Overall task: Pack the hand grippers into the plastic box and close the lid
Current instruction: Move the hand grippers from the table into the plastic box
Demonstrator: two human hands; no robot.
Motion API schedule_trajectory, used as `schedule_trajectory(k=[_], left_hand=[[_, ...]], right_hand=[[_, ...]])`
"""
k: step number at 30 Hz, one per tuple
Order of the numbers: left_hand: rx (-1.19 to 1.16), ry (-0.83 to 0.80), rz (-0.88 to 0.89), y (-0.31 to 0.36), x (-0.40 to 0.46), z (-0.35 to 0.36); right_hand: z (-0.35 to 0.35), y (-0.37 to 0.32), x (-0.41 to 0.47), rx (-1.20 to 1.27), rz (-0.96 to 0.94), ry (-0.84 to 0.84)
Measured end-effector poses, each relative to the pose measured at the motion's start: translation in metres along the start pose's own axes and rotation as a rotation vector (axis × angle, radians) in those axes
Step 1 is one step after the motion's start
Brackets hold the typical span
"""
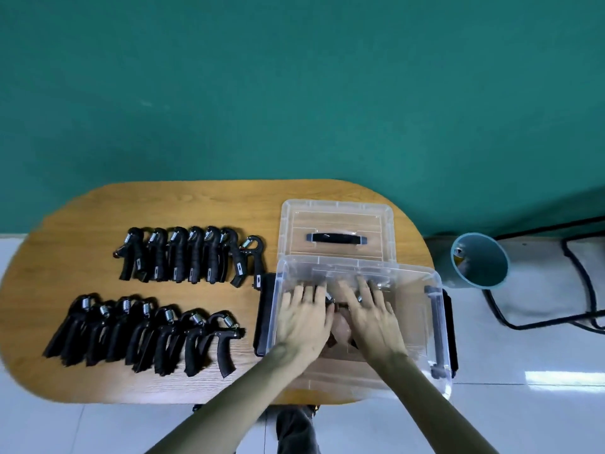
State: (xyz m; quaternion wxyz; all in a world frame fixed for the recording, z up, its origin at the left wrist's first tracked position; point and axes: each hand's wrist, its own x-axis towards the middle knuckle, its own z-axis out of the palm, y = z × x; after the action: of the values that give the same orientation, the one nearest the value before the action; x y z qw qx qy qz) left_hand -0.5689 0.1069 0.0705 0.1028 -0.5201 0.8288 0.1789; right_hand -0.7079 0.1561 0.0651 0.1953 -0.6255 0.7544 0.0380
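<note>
A green wall [294, 93] is filling the upper half of the view, and pale floor tiles [523, 355] are showing at 3 and 6 o'clock. A rounded wooden table [196, 204] is sitting in the middle, its near edge partly hidden by the person's forearms. At the table's 3 o'clock side a clear plastic box [409, 280] is standing open, overhanging the edge slightly. Its clear lid [337, 214], with a dark handle, is lying flat on the table at 12 o'clock from the box, touching it. Off the table at 3 o'clock a teal bin [484, 260] is standing on the floor, beside a black metal frame [510, 319] cut off by the picture's edge.

Two rows of black hand grippers are lying at 9 o'clock from the box: a far row [193, 253] and a near row [144, 332].

Both hands are reaching inside the box. The left hand [304, 319] and right hand [373, 316] are lying side by side, fingers straight and spread, pressing down on some hand grippers in the box [330, 298]; only springs and dark bits are showing between the fingers, so their number is hard to make out.
</note>
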Motion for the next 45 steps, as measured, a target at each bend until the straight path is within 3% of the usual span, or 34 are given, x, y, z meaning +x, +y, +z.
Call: schedule_trajectory(k=[6,9,13,20,27,45], left_hand=[[-0.018,0.231,-0.049,-0.057,-0.029,-0.061],[-0.026,0.26,-0.087,-0.095,-0.04,-0.085],[-0.043,0.324,-0.134,-0.149,-0.056,-0.106],[-0.037,0.216,-0.297,-0.272,-0.08,-0.121],[-0.063,0.182,-0.41,-0.389,-0.096,-0.09],[-0.218,0.071,-0.511,-0.534,-0.088,0.021]], right_hand=[[-0.059,-0.064,0.006,-0.051,-0.031,0.007],[-0.075,-0.107,0.013,-0.106,-0.12,0.122],[-0.081,-0.17,0.026,-0.107,-0.204,0.119],[-0.054,-0.289,0.058,-0.052,-0.285,0.094],[-0.009,-0.384,0.095,-0.027,-0.323,0.044],[0.106,-0.498,0.172,-0.097,-0.277,-0.051]])
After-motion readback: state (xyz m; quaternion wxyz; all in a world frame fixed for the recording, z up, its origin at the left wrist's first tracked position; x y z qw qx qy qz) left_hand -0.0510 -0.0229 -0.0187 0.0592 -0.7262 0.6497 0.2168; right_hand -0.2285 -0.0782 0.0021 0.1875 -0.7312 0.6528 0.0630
